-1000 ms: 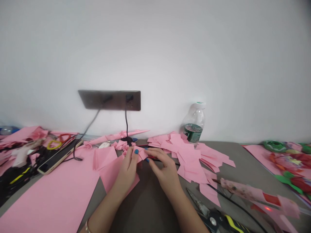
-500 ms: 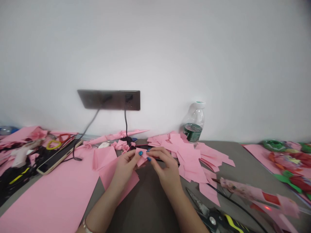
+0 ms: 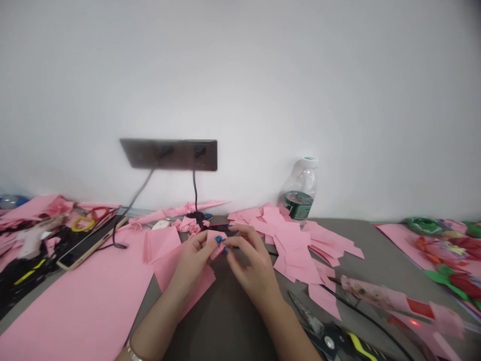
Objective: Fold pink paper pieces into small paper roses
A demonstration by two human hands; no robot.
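A small piece of pink paper (image 3: 211, 235) is pinched between the thumb and fingers of my left hand (image 3: 191, 260). The thumb and index finger of my right hand (image 3: 257, 268) close on the right edge of the same piece, its other fingers bent above. Blue polish shows on the nails. Below my left hand lie larger pink sheets (image 3: 169, 268), partly covered by the wrist. A spread pile of cut pink paper pieces (image 3: 293, 245) is just right of my right hand.
Shears (image 3: 326, 336) with black and yellow handles lie by my right forearm. Beyond them is a corded, pink-wrapped tool (image 3: 383, 296) with a red light. A bottle (image 3: 300, 193) stands against the wall. A phone (image 3: 92, 240) and cables lie left; paper flowers (image 3: 447, 250) lie right.
My right thumb and index finger have shifted slightly left across the small paper, and the fingers above have spread a little. My left hand has barely moved.
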